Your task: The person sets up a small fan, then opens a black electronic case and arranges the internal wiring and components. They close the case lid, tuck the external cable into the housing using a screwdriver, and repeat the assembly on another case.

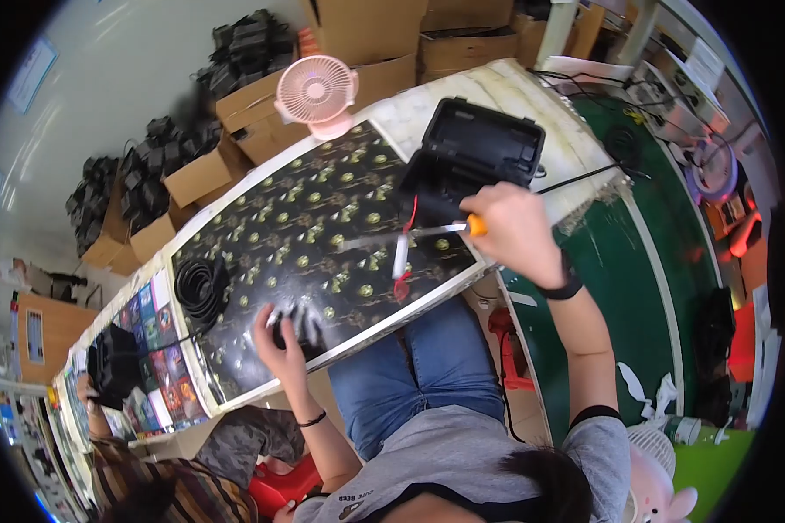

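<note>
My right hand (pixel 516 228) grips a screwdriver by its orange handle (pixel 476 225). The long metal shaft points left across the patterned dark mat (pixel 323 218), its far end blurred. Just beneath the shaft lies a slim white piece (pixel 400 256) with red wire at both ends. An opened black plastic case (pixel 484 144) sits just beyond my right hand, lid raised. Near the mat's front edge, my left hand (pixel 283 351) has its fingers curled around a small dark thing, too blurred to name.
A pink fan (pixel 317 94) stands at the mat's far edge. Coiled black cable (pixel 199 292) lies at the left. Another person's hand (pixel 85 390) is by a black case (pixel 115 366). Cardboard boxes (pixel 205 174) with black items line the back; a green surface (pixel 597 288) extends right.
</note>
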The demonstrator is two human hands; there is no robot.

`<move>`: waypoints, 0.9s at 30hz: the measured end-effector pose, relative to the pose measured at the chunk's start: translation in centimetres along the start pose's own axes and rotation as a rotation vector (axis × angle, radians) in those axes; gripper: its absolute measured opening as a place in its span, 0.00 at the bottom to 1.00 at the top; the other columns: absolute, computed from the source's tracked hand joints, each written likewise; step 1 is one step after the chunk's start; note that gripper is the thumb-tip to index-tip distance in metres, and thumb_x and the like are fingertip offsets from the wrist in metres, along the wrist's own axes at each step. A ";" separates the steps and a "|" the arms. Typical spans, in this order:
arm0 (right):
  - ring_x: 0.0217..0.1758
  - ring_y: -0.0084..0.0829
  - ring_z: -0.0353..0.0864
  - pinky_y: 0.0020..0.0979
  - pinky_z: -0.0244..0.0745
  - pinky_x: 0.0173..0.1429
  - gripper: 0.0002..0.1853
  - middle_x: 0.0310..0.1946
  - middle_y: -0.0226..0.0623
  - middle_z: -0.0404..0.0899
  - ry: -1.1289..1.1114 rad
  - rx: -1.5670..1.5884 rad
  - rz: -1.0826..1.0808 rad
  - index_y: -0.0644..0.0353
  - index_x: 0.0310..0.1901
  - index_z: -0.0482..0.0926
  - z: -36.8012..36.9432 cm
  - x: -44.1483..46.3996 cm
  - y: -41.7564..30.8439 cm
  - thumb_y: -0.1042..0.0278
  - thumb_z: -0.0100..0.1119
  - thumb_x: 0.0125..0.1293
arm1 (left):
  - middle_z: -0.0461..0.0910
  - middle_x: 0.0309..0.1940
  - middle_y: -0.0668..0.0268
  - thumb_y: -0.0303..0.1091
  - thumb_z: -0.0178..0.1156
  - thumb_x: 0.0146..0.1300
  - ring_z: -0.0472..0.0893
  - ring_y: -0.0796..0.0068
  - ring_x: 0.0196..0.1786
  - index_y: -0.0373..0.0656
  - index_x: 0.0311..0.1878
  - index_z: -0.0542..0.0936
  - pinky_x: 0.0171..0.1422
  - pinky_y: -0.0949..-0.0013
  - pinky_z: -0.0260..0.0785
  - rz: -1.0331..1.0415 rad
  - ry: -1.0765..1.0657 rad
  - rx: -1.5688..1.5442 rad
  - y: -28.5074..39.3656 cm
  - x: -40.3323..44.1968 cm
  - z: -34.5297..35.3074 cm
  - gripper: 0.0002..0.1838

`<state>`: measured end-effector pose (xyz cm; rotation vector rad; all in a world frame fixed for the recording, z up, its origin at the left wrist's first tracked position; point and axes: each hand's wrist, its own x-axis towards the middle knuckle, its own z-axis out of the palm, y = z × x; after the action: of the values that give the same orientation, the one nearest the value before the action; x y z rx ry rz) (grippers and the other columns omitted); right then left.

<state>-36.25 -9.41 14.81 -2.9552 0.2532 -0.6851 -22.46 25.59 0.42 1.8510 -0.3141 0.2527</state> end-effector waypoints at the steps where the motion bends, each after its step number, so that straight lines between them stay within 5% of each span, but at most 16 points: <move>1: 0.38 0.36 0.82 0.36 0.79 0.40 0.12 0.29 0.34 0.81 -0.052 0.018 -0.052 0.57 0.33 0.86 1.1 -0.2 -0.8 0.58 0.72 0.53 | 0.77 0.59 0.60 0.26 0.59 0.67 0.74 0.65 0.63 0.37 0.62 0.73 0.69 0.61 0.63 -0.003 -0.012 -0.014 0.5 -0.2 0.5 0.20; 8: 0.39 0.34 0.82 0.34 0.78 0.40 0.13 0.30 0.32 0.82 -0.140 0.070 -0.121 0.57 0.35 0.86 1.4 -1.4 -1.3 0.58 0.70 0.54 | 0.65 0.72 0.59 0.26 0.66 0.57 0.66 0.60 0.73 0.43 0.69 0.69 0.76 0.55 0.55 0.111 -0.329 -0.191 6.8 0.3 6.6 0.34; 11: 0.38 0.35 0.83 0.34 0.79 0.41 0.14 0.31 0.32 0.84 -0.152 0.182 -0.100 0.56 0.37 0.87 1.0 -1.7 0.1 0.55 0.71 0.56 | 0.62 0.74 0.56 0.31 0.72 0.51 0.60 0.49 0.76 0.47 0.64 0.76 0.76 0.51 0.55 0.518 -0.479 0.083 9.9 1.4 10.2 0.34; 14: 0.40 0.33 0.86 0.31 0.79 0.45 0.12 0.34 0.37 0.86 0.015 0.521 0.112 0.59 0.40 0.87 0.0 -1.4 3.5 0.59 0.69 0.62 | 0.64 0.71 0.54 0.33 0.74 0.52 0.61 0.47 0.75 0.47 0.65 0.75 0.75 0.52 0.59 0.601 -0.622 0.138 11.7 1.2 13.1 0.35; 16: 0.40 0.21 0.83 0.27 0.76 0.47 0.15 0.35 0.37 0.87 0.195 0.673 0.446 0.62 0.46 0.85 -0.5 -1.3 7.4 0.57 0.61 0.71 | 0.68 0.65 0.55 0.31 0.73 0.54 0.68 0.50 0.67 0.48 0.63 0.76 0.70 0.54 0.64 0.591 -0.591 0.101 12.1 0.7 14.0 0.31; 17: 0.38 0.22 0.83 0.28 0.76 0.45 0.17 0.35 0.38 0.87 0.349 0.482 0.523 0.58 0.48 0.85 0.7 -1.9 11.4 0.54 0.58 0.72 | 0.68 0.63 0.55 0.30 0.72 0.54 0.70 0.51 0.65 0.48 0.62 0.76 0.68 0.55 0.65 0.610 -0.578 0.103 12.2 0.5 14.2 0.30; 20: 0.42 0.52 0.85 0.41 0.78 0.44 0.18 0.36 0.53 0.84 0.384 0.058 0.729 0.50 0.51 0.85 1.3 -3.6 20.4 0.48 0.58 0.70 | 0.67 0.57 0.56 0.27 0.71 0.55 0.71 0.52 0.61 0.52 0.60 0.78 0.65 0.54 0.67 0.597 -0.574 0.043 12.6 -0.4 14.7 0.27; 26: 0.49 0.57 0.82 0.49 0.77 0.55 0.24 0.40 0.57 0.83 0.091 -0.311 0.908 0.59 0.48 0.84 4.2 -9.9 31.3 0.45 0.62 0.63 | 0.67 0.53 0.56 0.21 0.66 0.56 0.74 0.56 0.55 0.52 0.58 0.79 0.57 0.59 0.72 0.585 -0.538 0.061 11.1 -2.7 15.0 0.25; 27: 0.37 0.47 0.87 0.42 0.81 0.43 0.19 0.33 0.52 0.85 0.150 -0.373 0.830 0.64 0.44 0.83 4.3 -10.2 31.5 0.54 0.63 0.61 | 0.67 0.53 0.56 0.20 0.66 0.55 0.75 0.56 0.54 0.52 0.58 0.79 0.55 0.60 0.72 0.572 -0.535 0.056 11.0 -2.8 15.1 0.26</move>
<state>-47.80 -38.26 2.46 -2.6811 1.6408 -0.7676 -28.66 8.35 4.93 1.8262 -1.2218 0.1481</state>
